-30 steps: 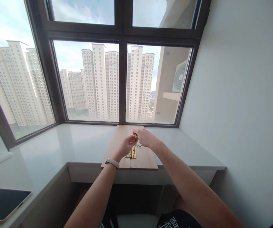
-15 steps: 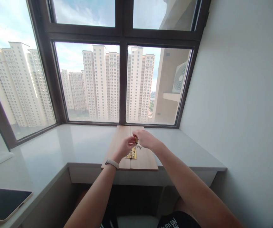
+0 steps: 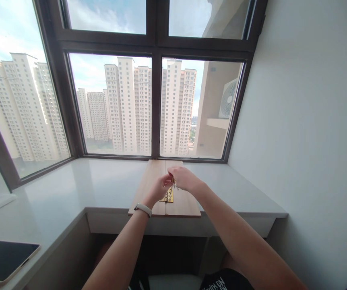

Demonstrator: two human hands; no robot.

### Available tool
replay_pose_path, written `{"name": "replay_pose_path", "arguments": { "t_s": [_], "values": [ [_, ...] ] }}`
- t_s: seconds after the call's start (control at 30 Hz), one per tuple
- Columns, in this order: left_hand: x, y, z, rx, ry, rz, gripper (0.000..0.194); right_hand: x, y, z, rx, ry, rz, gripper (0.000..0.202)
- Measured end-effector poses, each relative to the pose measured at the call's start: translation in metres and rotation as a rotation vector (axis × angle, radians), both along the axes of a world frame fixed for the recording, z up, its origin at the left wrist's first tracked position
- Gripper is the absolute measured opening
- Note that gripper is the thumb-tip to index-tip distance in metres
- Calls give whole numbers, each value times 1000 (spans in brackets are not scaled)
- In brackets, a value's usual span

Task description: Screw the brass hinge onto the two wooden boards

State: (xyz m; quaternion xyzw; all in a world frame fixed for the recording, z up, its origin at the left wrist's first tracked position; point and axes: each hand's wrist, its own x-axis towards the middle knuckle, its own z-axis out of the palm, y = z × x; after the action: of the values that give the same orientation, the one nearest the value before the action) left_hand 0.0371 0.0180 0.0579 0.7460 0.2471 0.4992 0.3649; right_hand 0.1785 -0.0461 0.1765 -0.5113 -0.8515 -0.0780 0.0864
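A small brassy object with thin silvery pieces dangling from it sits above a pale, flat wooden board, pinched between the nearly closed fingertips of my left hand and right hand. Working remotely, I judge it best to use light pressure and keep the pieces untangled, above the dark-patterned yellow piece lying on the board atop the smooth, glossy white counter.
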Motion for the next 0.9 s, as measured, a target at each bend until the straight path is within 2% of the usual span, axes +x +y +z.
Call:
{"name": "replay_pose_path", "arguments": {
  "t_s": [0.07, 0.23, 0.4, 0.5, 0.6, 0.77, 0.9],
  "values": [
    [0, 0, -1, -19, -17, 7, 24, 1, 0, 0, -14, 40, 10, 15],
    [-1, 6, -10, -11, 44, 78, 25, 1, 1, -6, -48, 92, -153, 16],
    [-5, 15, -31, 80, 280, 205, 20, 5, 0, -11, -24, 48, -87, 16],
    [-4, 19, -44, 126, 397, 209, 11, 6, 0, -11, -15, 46, -41, 19],
    [-1, 22, -53, 130, 426, 219, 2, 7, -1, -11, -19, 43, -11, 21],
    [4, 27, -57, 157, 409, 245, 11, 17, -5, -5, 15, 139, 24, 20],
    [10, 36, -52, 155, 448, 295, 7, 36, -9, 5, 60, 280, 15, 19]
  ]
}}
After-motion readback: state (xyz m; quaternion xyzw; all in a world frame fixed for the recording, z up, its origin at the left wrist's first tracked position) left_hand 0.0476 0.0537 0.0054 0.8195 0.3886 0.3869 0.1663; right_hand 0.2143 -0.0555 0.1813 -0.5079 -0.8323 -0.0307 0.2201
